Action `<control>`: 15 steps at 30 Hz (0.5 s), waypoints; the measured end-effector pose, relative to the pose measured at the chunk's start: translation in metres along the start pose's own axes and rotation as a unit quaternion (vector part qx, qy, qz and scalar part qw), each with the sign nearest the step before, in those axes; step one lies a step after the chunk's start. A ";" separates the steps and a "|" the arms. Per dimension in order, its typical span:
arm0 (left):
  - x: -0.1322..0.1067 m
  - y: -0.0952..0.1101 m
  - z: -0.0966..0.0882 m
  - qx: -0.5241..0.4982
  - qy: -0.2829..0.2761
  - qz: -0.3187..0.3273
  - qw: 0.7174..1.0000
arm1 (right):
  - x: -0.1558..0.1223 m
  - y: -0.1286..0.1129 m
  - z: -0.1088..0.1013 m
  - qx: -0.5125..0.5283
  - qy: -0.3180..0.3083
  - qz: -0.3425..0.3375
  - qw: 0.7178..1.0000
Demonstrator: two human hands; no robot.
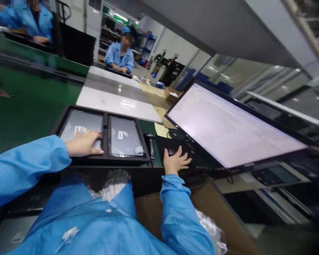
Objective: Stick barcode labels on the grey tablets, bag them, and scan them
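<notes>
left hand [86,142] lies palm down over the left tablet-like device [89,122], half open, thumb apart from the bent fingers; no clear grip on it. right hand [175,161] is spread wide over a dark mouse-like shape [171,152], palm down, not clenched round it. the left device sits in the left compartment of a black tray [124,162], its twin, the right device [124,134], in the right one; tray on the green tabletop [29,102], near its front edge.

risks, as i judge them: a hard downward push near the front rim could tip the tray toward the lap. fingertips by the divider could catch the film or label and crease it, or slip on the glossy wrap. a sideways tray shift could knock the handheld scanner [150,145], just beside its right end. a wide sweep of the right hand could strike the scanner too; anything pushed off the front edge might drop into the cardboard box [215,209] below.

hard to make out: left fingertips, whether they hook the device's edge; part of its label, under the hand; the mouse-like shape, mostly covered, dark on dark. monitor [234,131] text too small to read. lower left device cut off by frame and sleeve.
</notes>
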State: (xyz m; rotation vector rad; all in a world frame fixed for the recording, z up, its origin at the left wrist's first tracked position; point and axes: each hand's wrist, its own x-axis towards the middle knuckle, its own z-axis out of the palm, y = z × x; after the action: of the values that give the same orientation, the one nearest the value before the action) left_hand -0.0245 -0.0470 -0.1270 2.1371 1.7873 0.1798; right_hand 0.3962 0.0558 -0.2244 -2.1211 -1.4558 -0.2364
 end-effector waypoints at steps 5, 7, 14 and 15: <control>0.007 0.011 0.000 0.066 -0.013 -0.016 0.998 | 0.007 -0.010 -0.013 0.004 0.013 -0.086 0.996; 0.005 0.007 -0.001 0.076 -0.025 0.017 0.997 | 0.013 -0.025 -0.020 0.037 0.046 -0.150 0.987; 0.008 0.007 0.009 -0.058 0.016 0.049 0.997 | -0.002 -0.156 -0.073 0.190 0.071 -0.458 0.865; 0.007 0.006 0.010 -0.080 0.029 0.044 0.995 | -0.009 -0.177 -0.082 0.192 0.045 -0.482 0.853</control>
State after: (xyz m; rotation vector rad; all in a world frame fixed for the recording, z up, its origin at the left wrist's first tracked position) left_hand -0.0144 -0.0432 -0.1347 2.1174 1.6495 0.3978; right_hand 0.2463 0.0511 -0.0997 -0.9127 -2.1760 -0.3589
